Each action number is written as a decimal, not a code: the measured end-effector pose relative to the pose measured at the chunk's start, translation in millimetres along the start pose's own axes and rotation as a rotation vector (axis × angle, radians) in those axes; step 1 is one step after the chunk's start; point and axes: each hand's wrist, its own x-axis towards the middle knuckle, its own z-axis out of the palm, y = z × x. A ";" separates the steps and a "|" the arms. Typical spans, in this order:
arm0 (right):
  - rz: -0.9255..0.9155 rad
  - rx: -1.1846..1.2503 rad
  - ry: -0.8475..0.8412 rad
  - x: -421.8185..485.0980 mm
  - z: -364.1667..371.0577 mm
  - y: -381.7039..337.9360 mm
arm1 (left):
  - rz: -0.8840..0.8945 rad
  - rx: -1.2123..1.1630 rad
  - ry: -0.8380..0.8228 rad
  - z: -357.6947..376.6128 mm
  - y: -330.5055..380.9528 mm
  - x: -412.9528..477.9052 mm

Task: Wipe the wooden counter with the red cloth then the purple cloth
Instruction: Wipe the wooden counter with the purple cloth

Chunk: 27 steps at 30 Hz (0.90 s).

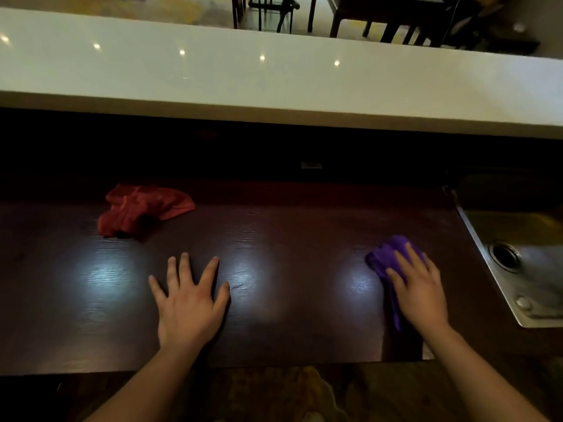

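The dark wooden counter (pixel 274 324) stretches across the view with bright light patches on it. A crumpled red cloth (pixel 140 210) lies alone at the back left, untouched. My left hand (pixel 190 300) rests flat on the wood near the middle, fingers spread, holding nothing. My right hand (pixel 419 292) presses down on the bunched purple cloth (pixel 387 254) at the right; the cloth shows beyond my fingertips and along the left side of my palm.
A steel sink (pixel 518 269) with a round drain is set into the counter at the right edge. A raised white ledge (pixel 274 80) runs along the back. Dark chairs and a table (pixel 365 13) stand beyond it.
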 end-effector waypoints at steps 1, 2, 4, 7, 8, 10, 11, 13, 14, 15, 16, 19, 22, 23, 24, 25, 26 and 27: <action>0.081 0.008 0.011 6.0 3.2 -8.6 | -0.002 0.006 -0.003 -0.2 0.2 0.2; 0.111 0.022 0.023 7.6 7.7 -22.8 | -0.001 0.014 -0.007 -0.1 0.5 -0.1; 0.030 0.063 0.019 -0.6 17.7 -62.3 | 0.003 0.022 -0.014 0.0 1.3 -1.3; -0.223 0.138 -0.063 -34.5 35.8 -132.5 | 0.002 0.021 -0.018 -1.1 1.1 -1.1; -0.308 0.147 -0.088 -46.9 41.0 -152.7 | 0.000 0.017 -0.023 -1.8 0.8 -1.3; -0.479 0.142 -0.126 -63.9 45.9 -174.4 | -0.002 0.002 -0.023 -3.9 1.1 -1.8; -0.564 0.132 -0.145 -64.3 45.8 -172.6 | -0.001 -0.004 -0.022 -5.1 1.6 -2.5; -0.675 0.086 -0.157 -50.7 39.9 -145.8 | 0.001 -0.013 -0.021 -7.1 2.0 -3.2; -0.686 0.051 -0.142 -40.9 36.0 -124.6 | 0.000 -0.018 -0.022 -7.9 2.0 -3.4; -0.650 0.026 -0.108 -30.5 31.8 -99.6 | -0.001 -0.023 -0.023 -8.5 1.6 -3.5; -0.563 0.010 -0.067 -20.4 27.0 -72.4 | -0.001 -0.026 -0.024 -8.3 1.5 -3.4; -0.188 -0.020 0.029 11.4 10.4 -4.0 | -0.010 -0.030 -0.020 -7.3 2.3 -2.8; 0.119 -0.015 0.100 55.9 9.6 4.8 | -0.010 -0.007 -0.022 -4.5 2.8 -1.6; 0.185 0.010 0.118 69.6 10.4 -5.5 | -0.009 -0.003 -0.024 -3.9 3.3 -1.9; 0.226 0.040 0.125 82.1 12.0 -19.7 | -0.010 0.000 -0.022 -3.5 3.8 -1.7; 0.225 0.075 0.120 91.0 14.2 -36.8 | -0.011 0.004 -0.019 -3.4 4.2 -1.1; 0.173 0.111 0.111 95.2 18.4 -55.3 | -0.011 0.008 -0.018 -3.3 4.2 -0.5; 0.074 0.138 0.085 93.8 24.1 -75.9 | -0.010 0.010 -0.020 -3.2 3.7 -0.4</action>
